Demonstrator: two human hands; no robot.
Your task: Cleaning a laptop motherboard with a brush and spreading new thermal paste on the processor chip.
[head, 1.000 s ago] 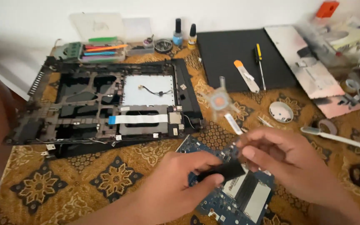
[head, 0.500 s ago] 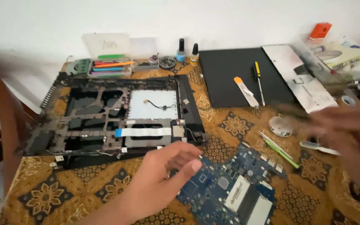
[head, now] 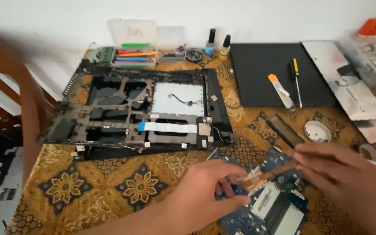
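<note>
Both hands are down at the blue motherboard [head: 264, 209], which sits on the patterned cloth [head: 109, 187] just in front of the stripped laptop chassis [head: 144, 113]. Left hand [head: 205, 196] rests its fingers on the board's left edge. Right hand [head: 344, 174] is pinched on a thin stick-like tool [head: 266, 176], tip over the board right by the left fingers. It's blurry, so could be a brush or tweezers, can't tell
</note>
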